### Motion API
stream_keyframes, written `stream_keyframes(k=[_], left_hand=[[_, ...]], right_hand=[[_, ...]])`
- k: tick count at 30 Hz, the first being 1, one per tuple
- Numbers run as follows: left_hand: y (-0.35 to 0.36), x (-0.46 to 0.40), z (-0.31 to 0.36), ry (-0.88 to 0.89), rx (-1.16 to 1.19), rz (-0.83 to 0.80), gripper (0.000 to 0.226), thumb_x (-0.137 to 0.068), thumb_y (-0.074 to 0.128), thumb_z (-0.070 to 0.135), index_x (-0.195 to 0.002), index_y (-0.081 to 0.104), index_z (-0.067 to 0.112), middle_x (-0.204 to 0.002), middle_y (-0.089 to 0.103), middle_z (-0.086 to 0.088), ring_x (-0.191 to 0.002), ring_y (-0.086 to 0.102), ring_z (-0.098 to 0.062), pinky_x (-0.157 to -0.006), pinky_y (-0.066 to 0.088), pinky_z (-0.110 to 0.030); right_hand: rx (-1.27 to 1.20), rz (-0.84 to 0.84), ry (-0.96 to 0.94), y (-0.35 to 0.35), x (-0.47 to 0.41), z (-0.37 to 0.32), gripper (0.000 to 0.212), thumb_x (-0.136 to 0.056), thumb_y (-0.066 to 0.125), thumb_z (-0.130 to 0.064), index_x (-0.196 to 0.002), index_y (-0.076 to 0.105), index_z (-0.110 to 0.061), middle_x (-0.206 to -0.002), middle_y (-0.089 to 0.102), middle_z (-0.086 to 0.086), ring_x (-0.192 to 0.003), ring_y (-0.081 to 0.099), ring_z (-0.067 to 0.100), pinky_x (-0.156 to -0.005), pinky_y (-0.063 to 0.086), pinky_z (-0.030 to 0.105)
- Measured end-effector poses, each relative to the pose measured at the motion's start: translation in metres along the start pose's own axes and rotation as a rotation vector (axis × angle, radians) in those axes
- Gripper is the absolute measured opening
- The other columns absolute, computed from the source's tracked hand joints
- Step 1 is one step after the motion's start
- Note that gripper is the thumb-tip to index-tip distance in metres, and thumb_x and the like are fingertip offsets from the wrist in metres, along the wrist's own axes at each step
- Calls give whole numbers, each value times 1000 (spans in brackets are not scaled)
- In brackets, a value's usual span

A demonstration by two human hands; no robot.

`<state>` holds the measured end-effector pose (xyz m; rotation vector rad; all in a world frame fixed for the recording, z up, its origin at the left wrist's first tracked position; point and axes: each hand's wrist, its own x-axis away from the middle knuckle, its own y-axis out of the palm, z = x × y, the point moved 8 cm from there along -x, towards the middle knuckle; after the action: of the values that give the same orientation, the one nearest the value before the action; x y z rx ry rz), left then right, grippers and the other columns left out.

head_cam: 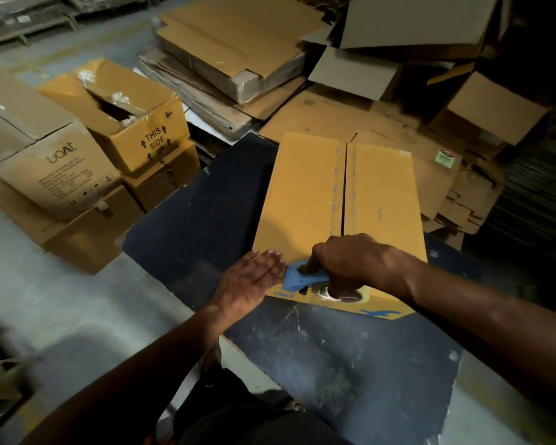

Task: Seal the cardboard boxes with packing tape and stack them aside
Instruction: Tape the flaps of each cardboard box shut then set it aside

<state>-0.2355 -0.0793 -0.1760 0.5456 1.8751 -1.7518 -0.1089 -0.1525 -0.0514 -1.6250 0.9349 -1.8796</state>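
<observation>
While our yellow box (341, 200) lies flat on the dark counter (334, 354), our left hand (251, 281) rests spread out on its near corner. Our right hand (344, 264) grips the blue tape dispenser (302, 279) at the box's near edge. More boxes (87, 149) sit piled to our left

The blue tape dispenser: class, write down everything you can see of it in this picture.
The blue tape dispenser is a flat-faced plastic tool, its tape roll partly visible under the right hand, which grips it with one finger pressed on its blue plate. It sits at the near edge of the yellow-brown cardboard box, just short of the centre seam, which shows no tape. The left hand lies flat on the box beside it, fingertips close to its left edge.
</observation>
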Motion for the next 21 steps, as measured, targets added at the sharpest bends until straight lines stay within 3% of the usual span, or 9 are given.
stream_keyframes(k=[4, 9, 14, 21], left_hand=[[3, 0, -3, -29, -4, -17, 43, -100, 61, 27, -140, 63, 9, -145, 61, -11, -133, 59, -25, -112, 43, -44], [5, 1, -3, -42, 13, -51, 43, -105, 60, 30, -142, 61, 8, -146, 61, -10, -134, 60, -25, -115, 42, -43], [10, 6, -2, -36, -1, -74, 54, -93, 79, 24, -140, 62, 4, -147, 59, -14, -135, 58, -29, -115, 41, -46], [6, 5, 0, -24, 5, -66, 44, -106, 61, 25, -145, 57, 5, -152, 54, -14, -142, 51, -29, -117, 41, -49]], right_hand=[[2, -46, 38, 13, 10, 20, 78, -78, 76, -16, -146, 50, -46, -121, 64, -4, -89, 62, 23, -69, 47, 32], [35, -89, 93, 40, 36, 60, 79, -83, 76, -21, -148, 44, -51, -128, 58, -4, -109, 62, 22, -71, 45, 34], [13, -101, 162, 68, 64, 100, 78, -88, 71, -28, -147, 34, -63, -129, 58, -8, -113, 60, 18, -78, 55, 39], [30, -40, 114, 72, 71, 103, 76, -93, 66, -29, -151, 29, -61, -132, 57, -6, -113, 59, 18, -74, 51, 36]])
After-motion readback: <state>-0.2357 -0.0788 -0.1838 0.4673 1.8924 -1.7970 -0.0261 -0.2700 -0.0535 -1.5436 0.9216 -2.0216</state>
